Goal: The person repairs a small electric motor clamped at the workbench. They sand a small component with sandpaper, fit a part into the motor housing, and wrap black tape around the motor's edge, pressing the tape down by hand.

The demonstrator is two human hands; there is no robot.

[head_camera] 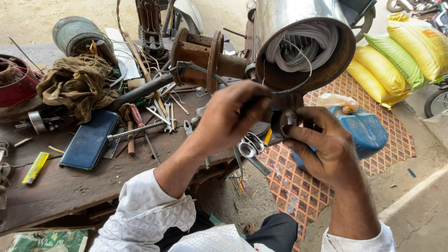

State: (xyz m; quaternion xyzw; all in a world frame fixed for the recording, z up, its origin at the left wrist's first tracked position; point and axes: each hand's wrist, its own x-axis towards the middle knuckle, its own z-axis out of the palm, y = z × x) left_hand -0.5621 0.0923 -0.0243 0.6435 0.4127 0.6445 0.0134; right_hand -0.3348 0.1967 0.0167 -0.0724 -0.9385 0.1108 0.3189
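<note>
My left hand (228, 119) and my right hand (322, 142) meet just below a big metal cylinder (298, 37) whose open end shows coiled grey wire windings (301, 44). Between the two hands sits a dark roll of tape (283, 122). My right hand pinches the roll from the right. My left hand grips a dark part beside it, fingers closed; what exactly it holds is hidden. A thin wire loops down from the windings toward the hands. A rusty spool (198, 58) stands to the left of the cylinder.
The wooden workbench (70, 186) carries a blue case (91, 140), a rag (77, 84), a yellow lighter (36, 167), several wrenches (249, 149) and screwdrivers. A blue jerrycan (364, 130) rests on a patterned mat (298, 186). Yellow and green sacks (401, 56) lie at the right.
</note>
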